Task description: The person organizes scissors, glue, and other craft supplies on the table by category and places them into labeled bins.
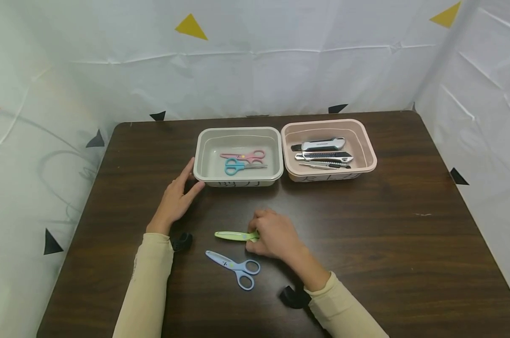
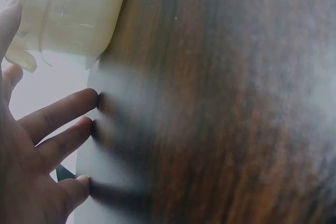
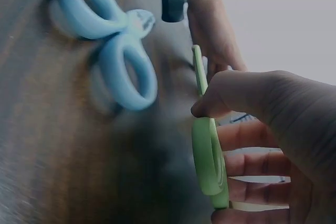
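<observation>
My right hand grips green scissors at their handles, the closed blades pointing left. In the right wrist view the thumb presses one side of the green scissors and the fingers lie along the other. Blue scissors rest on the table just below them, handles to the right. My left hand is spread at the left side of the grey-white bin, touching it. Pink scissors and turquoise-handled scissors lie in that bin. In the left wrist view several fingertips touch the table.
A pink bin holding several utility knives stands against the grey-white bin's right side. Both bins stand toward the back of the dark wooden table. White sheeting hangs behind it and along both sides.
</observation>
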A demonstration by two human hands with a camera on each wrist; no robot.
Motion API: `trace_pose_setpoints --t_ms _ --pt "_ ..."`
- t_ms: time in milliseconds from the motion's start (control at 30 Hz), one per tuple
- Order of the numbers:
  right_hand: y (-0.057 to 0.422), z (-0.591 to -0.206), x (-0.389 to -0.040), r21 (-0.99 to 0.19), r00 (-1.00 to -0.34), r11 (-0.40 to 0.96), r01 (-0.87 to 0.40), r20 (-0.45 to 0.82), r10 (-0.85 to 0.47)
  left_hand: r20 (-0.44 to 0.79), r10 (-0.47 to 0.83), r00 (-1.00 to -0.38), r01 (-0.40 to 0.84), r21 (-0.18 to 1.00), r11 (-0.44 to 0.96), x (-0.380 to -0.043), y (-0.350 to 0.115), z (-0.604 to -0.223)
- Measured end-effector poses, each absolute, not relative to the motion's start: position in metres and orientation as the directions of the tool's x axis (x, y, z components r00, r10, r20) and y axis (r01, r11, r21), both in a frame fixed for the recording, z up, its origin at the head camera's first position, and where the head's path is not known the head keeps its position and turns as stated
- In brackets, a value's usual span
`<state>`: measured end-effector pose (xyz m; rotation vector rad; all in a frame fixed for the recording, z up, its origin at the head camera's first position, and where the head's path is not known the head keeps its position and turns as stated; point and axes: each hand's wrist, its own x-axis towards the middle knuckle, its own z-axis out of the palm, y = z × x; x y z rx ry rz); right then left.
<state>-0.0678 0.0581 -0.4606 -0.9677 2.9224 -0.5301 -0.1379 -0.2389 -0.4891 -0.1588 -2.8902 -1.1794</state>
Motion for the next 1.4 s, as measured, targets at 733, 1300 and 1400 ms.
trace_pose_setpoints --t_ms 733,1300,1400 --pt "0.073 -0.379 -0.13 -0.307 -0.817 0.758 -0.575 0.256 -0.516 0.045 0.088 -0.995 0.094 0.703 0.705 -0.137 -0.24 -0.49" --pt "0.059 -0.387 -0.208 -0.258 -0.852 0.816 -0.517 0.06 -0.52 0.033 0.078 -0.996 0.078 0.697 0.713 -0.137 -0.24 -0.488" --pt "0.055 -0.392 -0.218 -0.249 -0.843 0.813 -0.526 0.026 -0.537 0.032 0.082 -0.996 0.081 0.7 0.709 -0.137 -0.24 -0.487"
